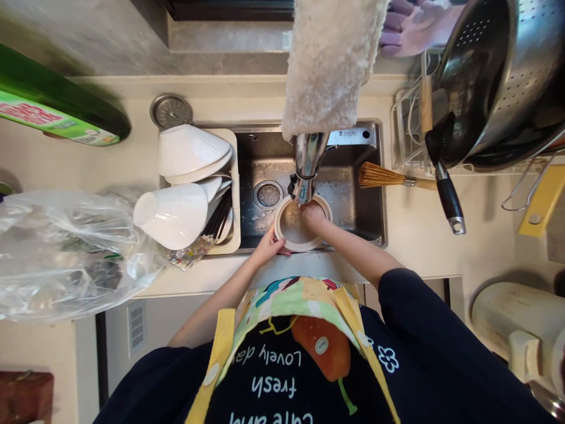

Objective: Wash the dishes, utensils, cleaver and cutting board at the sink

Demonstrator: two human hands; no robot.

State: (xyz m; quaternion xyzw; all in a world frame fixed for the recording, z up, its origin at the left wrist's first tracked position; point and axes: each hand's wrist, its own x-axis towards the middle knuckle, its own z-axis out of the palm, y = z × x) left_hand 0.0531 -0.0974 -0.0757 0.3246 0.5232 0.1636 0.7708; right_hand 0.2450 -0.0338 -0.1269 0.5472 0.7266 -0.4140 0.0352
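Observation:
A round white plate [289, 232] is held over the steel sink [348, 194], right under the chrome tap [308, 168]. My left hand [269, 246] grips the plate's near left rim, fingers curled round it. My right hand [314, 217] rests inside the plate at its right side, fingers bent against the surface; I cannot make out whether anything is in them. Both forearms reach up from my apron.
A drying tray [236, 176] left of the sink holds white bowls [189, 154], a cup [172, 215] and dark chopsticks. A bamboo brush [388, 176] lies on the sink's right edge. A steel colander [498, 76] sits on a wire rack [404, 126]. A plastic bag [66, 247] covers the left counter.

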